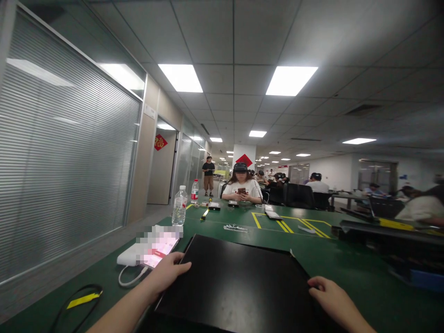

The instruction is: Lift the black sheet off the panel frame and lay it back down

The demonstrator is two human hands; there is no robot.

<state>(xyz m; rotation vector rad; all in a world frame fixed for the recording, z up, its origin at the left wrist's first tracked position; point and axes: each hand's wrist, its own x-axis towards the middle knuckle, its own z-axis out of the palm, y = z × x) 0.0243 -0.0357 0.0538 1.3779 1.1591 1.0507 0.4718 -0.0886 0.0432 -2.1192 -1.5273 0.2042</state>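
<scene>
Both hands are lying open, left hand [169, 271] at 9 o'clock, right hand [332, 298] at 3, flanking black panel [236, 282]: probably rigid, smooth, slippery; best gripped at side edges.

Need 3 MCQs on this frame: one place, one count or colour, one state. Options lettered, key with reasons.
1. Where does the left hand rest?
A. on the black panel's left edge
B. on a bottle
C. on the floor

2. How many water bottles stand on the green table?
A. none
B. two
C. five

3. How is the right hand?
A. lying on the panel's right edge, gripping nothing
B. raised overhead
C. clutching a bottle

Key: 1 A, fingers lie on the black panel; 2 B, a clear bottle and a red-labelled bottle; 3 A, it lies flat.
</scene>
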